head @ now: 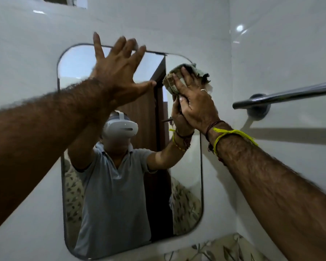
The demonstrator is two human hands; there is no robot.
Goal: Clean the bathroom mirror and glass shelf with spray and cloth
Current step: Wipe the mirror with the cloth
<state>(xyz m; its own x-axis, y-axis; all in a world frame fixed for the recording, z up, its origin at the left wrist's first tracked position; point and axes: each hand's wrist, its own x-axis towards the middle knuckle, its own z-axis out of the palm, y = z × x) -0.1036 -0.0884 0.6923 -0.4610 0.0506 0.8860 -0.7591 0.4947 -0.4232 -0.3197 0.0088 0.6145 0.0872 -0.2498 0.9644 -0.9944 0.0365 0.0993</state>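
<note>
So both my hands are up on the mirror (120,185) right now. My left hand (119,72) is spread wide open, all five fingers fanned out, holding nothing. It sits at the top edge of the glass, with the fingertips reaching past the frame onto the white wall (26,53); I can't tell for sure how firmly the palm is touching. My right hand (194,97) is flat-ish with the fingers together, pressing one bunched-up cloth (177,76) against the upper right part of the mirror. The cloth looks greenish and grey, and it pokes out above and left of my fingers. There's one ring on that hand, plus a yellow thread (231,135) and a darker one tied round the wrist. Count so far: two hands, one cloth, one mirror, one metal towel bar (290,95) on the wall to the right, well apart from the cloth.
</note>
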